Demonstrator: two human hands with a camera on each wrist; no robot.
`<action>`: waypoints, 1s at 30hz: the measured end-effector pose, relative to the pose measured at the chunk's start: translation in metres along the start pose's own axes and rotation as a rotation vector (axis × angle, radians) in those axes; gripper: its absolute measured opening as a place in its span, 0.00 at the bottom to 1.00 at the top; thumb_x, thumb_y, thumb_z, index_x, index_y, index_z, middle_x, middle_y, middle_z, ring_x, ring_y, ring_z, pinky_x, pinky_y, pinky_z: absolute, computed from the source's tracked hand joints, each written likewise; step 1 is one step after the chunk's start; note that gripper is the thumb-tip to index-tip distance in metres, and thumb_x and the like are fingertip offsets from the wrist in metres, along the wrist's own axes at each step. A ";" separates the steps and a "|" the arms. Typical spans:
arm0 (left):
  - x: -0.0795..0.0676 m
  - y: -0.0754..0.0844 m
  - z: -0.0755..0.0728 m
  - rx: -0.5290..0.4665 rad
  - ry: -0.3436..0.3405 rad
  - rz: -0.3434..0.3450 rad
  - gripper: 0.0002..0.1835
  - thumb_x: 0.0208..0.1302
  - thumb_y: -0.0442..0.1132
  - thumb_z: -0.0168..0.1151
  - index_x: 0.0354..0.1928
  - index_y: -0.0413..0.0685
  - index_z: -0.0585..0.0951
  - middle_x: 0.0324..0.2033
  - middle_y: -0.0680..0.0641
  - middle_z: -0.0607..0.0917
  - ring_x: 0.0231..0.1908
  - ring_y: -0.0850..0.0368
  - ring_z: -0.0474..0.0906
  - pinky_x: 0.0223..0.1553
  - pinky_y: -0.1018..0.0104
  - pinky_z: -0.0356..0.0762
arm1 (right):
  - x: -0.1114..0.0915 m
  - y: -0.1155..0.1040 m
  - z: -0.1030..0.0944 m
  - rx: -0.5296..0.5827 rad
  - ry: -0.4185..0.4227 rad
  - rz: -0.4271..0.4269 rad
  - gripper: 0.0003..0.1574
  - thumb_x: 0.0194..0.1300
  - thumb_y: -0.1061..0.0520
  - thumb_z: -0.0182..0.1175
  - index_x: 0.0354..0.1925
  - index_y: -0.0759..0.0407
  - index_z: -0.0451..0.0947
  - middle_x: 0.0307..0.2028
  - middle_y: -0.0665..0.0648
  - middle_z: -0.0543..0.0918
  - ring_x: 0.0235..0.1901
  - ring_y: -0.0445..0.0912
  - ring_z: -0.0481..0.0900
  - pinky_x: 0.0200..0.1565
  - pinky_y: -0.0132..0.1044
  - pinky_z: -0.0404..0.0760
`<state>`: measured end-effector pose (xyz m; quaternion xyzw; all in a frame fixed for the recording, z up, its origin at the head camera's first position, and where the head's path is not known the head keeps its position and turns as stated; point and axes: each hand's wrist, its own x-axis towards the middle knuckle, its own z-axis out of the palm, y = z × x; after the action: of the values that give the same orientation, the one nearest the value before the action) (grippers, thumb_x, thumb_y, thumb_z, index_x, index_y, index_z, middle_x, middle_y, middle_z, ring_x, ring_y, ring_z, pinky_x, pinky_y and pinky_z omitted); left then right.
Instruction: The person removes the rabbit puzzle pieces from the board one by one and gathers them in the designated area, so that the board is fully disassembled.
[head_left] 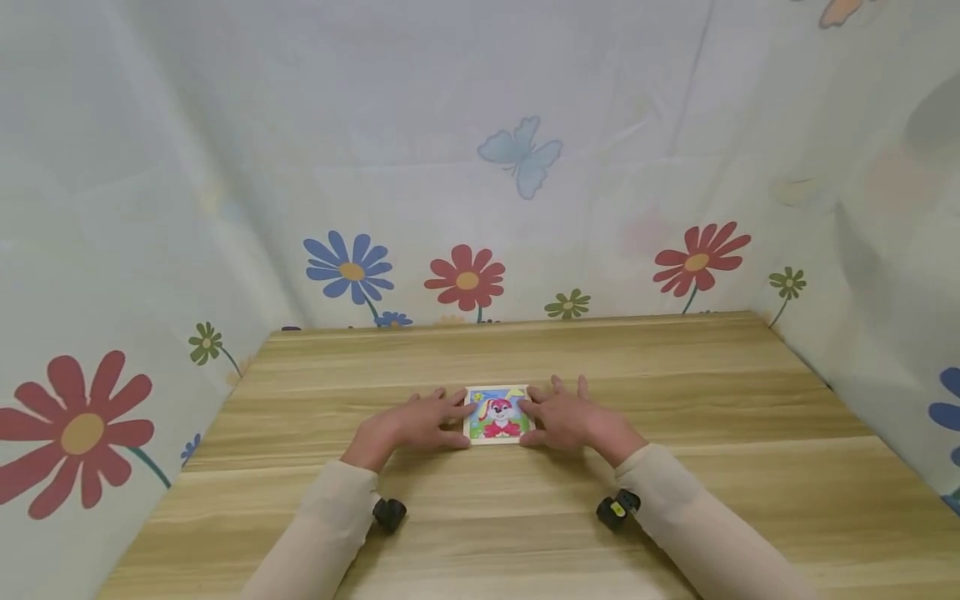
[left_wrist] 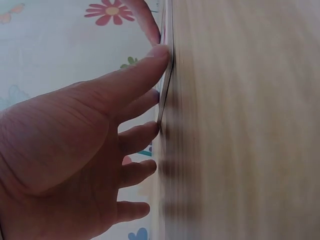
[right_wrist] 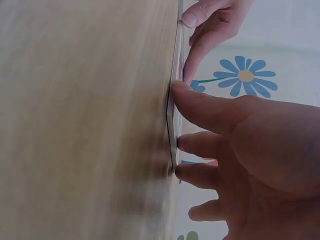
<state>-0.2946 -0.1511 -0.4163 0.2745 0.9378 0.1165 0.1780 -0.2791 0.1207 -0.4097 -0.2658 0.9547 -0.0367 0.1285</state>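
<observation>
A thin square picture board (head_left: 498, 423) with a pale border lies flat on the wooden table. It shows a cartoon animal with long ears, in pink and red, on a blue and green ground. My left hand (head_left: 427, 422) touches its left side, the thumb near the front corner and other fingers spread along the edge. On the opposite side my right hand (head_left: 568, 419) rests its thumb and fingertips against the board likewise. Both wrist views show the board only edge-on, with fairly straight fingers of the left hand (left_wrist: 75, 135) and right hand (right_wrist: 250, 145) touching it.
The wood-grain table (head_left: 495, 517) reaches to a pale cloth backdrop (head_left: 420, 108) printed with flowers and a butterfly, which also hangs along both sides. A small black device (head_left: 389, 515) sits at the left wrist, another black device (head_left: 618, 509) at the right.
</observation>
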 end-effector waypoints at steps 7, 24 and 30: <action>0.000 -0.003 -0.001 -0.013 -0.008 0.033 0.33 0.68 0.59 0.60 0.73 0.64 0.69 0.77 0.46 0.56 0.76 0.38 0.46 0.71 0.34 0.42 | 0.003 -0.001 0.001 -0.014 -0.003 0.014 0.43 0.72 0.32 0.53 0.76 0.49 0.61 0.77 0.58 0.56 0.74 0.70 0.44 0.64 0.76 0.34; 0.006 -0.002 0.000 0.037 0.040 -0.005 0.31 0.64 0.60 0.64 0.68 0.66 0.74 0.75 0.47 0.61 0.73 0.37 0.56 0.67 0.27 0.42 | 0.006 -0.006 -0.005 0.017 -0.014 0.022 0.44 0.71 0.33 0.56 0.76 0.48 0.61 0.76 0.57 0.57 0.74 0.70 0.45 0.64 0.77 0.32; 0.007 -0.001 0.000 0.019 0.043 -0.021 0.30 0.62 0.60 0.65 0.67 0.67 0.75 0.75 0.49 0.61 0.73 0.39 0.56 0.67 0.25 0.39 | 0.023 -0.017 -0.014 0.042 -0.028 -0.041 0.37 0.74 0.37 0.54 0.75 0.46 0.64 0.75 0.55 0.61 0.73 0.69 0.50 0.65 0.77 0.39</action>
<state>-0.3002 -0.1479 -0.4187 0.2639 0.9452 0.1115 0.1564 -0.2929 0.0943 -0.3991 -0.2828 0.9462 -0.0553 0.1468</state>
